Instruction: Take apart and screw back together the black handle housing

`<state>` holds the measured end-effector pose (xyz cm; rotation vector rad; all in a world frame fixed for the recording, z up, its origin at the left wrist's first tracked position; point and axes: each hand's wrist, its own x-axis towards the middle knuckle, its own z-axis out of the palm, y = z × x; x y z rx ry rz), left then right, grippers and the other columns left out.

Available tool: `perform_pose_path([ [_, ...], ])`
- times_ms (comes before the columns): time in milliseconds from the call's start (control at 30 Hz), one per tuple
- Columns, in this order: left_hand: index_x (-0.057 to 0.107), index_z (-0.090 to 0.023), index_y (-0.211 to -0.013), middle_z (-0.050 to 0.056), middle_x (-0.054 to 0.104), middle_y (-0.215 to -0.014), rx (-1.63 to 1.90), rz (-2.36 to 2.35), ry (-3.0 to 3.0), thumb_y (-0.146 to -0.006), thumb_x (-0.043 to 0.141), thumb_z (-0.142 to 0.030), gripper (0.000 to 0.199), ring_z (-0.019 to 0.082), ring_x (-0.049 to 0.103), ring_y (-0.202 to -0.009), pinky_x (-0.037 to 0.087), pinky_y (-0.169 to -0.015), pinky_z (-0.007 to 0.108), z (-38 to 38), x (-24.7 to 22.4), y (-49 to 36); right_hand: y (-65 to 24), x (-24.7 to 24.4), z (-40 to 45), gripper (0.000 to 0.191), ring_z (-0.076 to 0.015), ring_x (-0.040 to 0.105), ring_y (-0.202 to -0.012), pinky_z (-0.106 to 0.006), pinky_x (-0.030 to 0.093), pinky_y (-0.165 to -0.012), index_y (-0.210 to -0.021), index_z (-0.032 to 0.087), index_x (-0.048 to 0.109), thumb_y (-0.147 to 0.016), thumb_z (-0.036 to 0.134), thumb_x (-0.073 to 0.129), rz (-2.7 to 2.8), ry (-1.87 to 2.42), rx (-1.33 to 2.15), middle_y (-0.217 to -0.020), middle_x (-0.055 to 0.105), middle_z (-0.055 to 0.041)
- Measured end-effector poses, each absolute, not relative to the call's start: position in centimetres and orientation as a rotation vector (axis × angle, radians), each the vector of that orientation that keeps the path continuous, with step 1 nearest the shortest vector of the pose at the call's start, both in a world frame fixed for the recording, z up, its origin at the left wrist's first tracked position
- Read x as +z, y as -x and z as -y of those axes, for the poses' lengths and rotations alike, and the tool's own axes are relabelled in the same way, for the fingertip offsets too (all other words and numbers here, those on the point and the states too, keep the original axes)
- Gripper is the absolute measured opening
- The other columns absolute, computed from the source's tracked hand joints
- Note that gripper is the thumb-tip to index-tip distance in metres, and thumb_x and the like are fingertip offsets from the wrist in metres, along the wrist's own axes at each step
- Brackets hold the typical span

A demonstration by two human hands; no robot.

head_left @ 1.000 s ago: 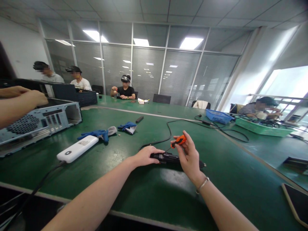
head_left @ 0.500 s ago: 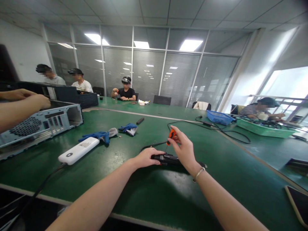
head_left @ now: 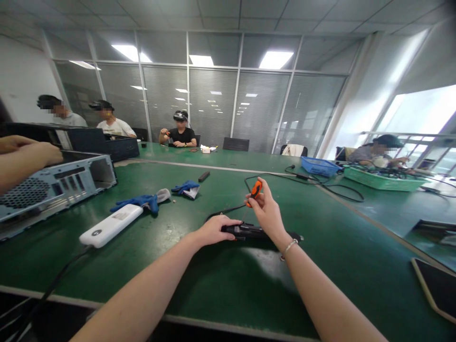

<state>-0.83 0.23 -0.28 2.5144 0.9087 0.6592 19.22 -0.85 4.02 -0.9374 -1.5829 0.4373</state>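
My left hand (head_left: 213,229) grips the left end of a long black device (head_left: 249,232) that lies on the green table, its thumb in front and fingers on top. My right hand (head_left: 268,208) is closed around the orange and black handle of a screwdriver (head_left: 255,191). The screwdriver stands nearly upright, its thin shaft pointing down to the top of the device; whether the tip touches a screw is too small to tell. A black cord (head_left: 224,211) lies just behind the device. My right hand hides part of the device's right half.
Left are a white power strip (head_left: 112,225), blue gloves (head_left: 149,203) and a metal computer case (head_left: 101,173) with another person's hands over it. A dark bar (head_left: 204,176) lies farther back. Right are blue (head_left: 320,167) and green baskets (head_left: 384,179) and a phone (head_left: 436,285).
The view has shifted slightly, so most things appear a little farther left. The screwdriver's handle leans a bit more to the right; both hands keep their hold.
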Motion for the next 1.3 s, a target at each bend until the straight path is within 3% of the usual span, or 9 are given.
perform_pose_path([
  [167, 0.061, -0.022, -0.127, 0.005, 0.068, -0.101, 0.667, -0.911, -2.513, -0.077, 0.072, -0.038, 0.053, 0.023, 0.060, -0.095, 0.042, -0.088, 0.030, -0.2, -0.4, 0.9, -20.0, 4.0, 0.7, 0.065, -0.0171, 0.066, -0.068, -0.036, 0.059, -0.071, -0.135, 0.022, 0.045, -0.077, 0.039, 0.069, 1.511, 1.017, 0.273, -0.090, 0.066, -0.0040],
  [400, 0.061, -0.023, -0.126, 0.005, 0.068, -0.104, 0.672, -0.901, -2.503, -0.077, 0.072, -0.038, 0.052, 0.023, 0.060, -0.097, 0.042, -0.089, 0.030, -0.4, -0.6, 0.9, -19.5, 3.8, 1.2, 0.072, -0.0187, 0.070, -0.078, -0.038, 0.058, -0.078, -0.147, 0.021, 0.027, -0.084, 0.037, 0.059, 1.566, 0.902, 0.398, -0.101, 0.070, -0.0083],
  [567, 0.061, -0.023, -0.126, 0.005, 0.068, -0.102, 0.655, -0.914, -2.515, -0.077, 0.072, -0.038, 0.052, 0.023, 0.060, -0.096, 0.042, -0.088, 0.030, -0.3, -0.5, 0.9, -19.0, 3.9, 2.0, 0.063, -0.0181, 0.067, -0.073, -0.036, 0.057, -0.075, -0.135, 0.021, 0.045, -0.079, 0.038, 0.067, 1.569, 1.005, 0.162, -0.093, 0.067, -0.0052],
  [767, 0.060, -0.024, -0.127, 0.004, 0.068, -0.101, 0.647, -0.920, -2.515, -0.078, 0.071, -0.038, 0.052, 0.023, 0.059, -0.095, 0.042, -0.087, 0.029, -0.2, -0.4, 0.9, -18.6, 3.3, 2.0, 0.061, -0.0172, 0.068, -0.079, -0.037, 0.056, -0.080, -0.146, 0.024, 0.028, -0.090, 0.032, 0.052, 1.607, 0.904, 0.284, -0.106, 0.067, -0.0078],
  [967, 0.060, -0.025, -0.127, 0.004, 0.068, -0.104, 0.656, -0.925, -2.535, -0.077, 0.072, -0.034, 0.052, 0.023, 0.060, -0.096, 0.041, -0.089, 0.030, -0.3, -0.6, 0.9, -18.5, 3.4, 2.1, 0.057, -0.0164, 0.063, -0.074, -0.035, 0.055, -0.075, -0.136, 0.023, 0.043, -0.083, 0.033, 0.063, 1.549, 0.980, 0.131, -0.099, 0.063, -0.0056],
  [1167, 0.059, -0.024, -0.128, 0.005, 0.069, -0.105, 0.643, -0.944, -2.522, -0.077, 0.071, -0.035, 0.053, 0.023, 0.060, -0.096, 0.042, -0.089, 0.030, -0.1, -0.4, 0.9, -18.5, 3.4, 2.3, 0.057, -0.0171, 0.064, -0.077, -0.035, 0.054, -0.075, -0.141, 0.024, 0.035, -0.089, 0.031, 0.055, 1.612, 0.970, 0.173, -0.098, 0.066, -0.0054],
  [1300, 0.059, -0.024, -0.128, 0.005, 0.069, -0.104, 0.643, -0.938, -2.535, -0.078, 0.071, -0.035, 0.053, 0.022, 0.060, -0.094, 0.042, -0.088, 0.029, 0.0, -0.4, 0.9, -18.5, 3.3, 2.4, 0.053, -0.0180, 0.062, -0.075, -0.036, 0.054, -0.074, -0.132, 0.022, 0.046, -0.083, 0.035, 0.063, 1.576, 0.985, -0.021, -0.098, 0.065, -0.0067],
])
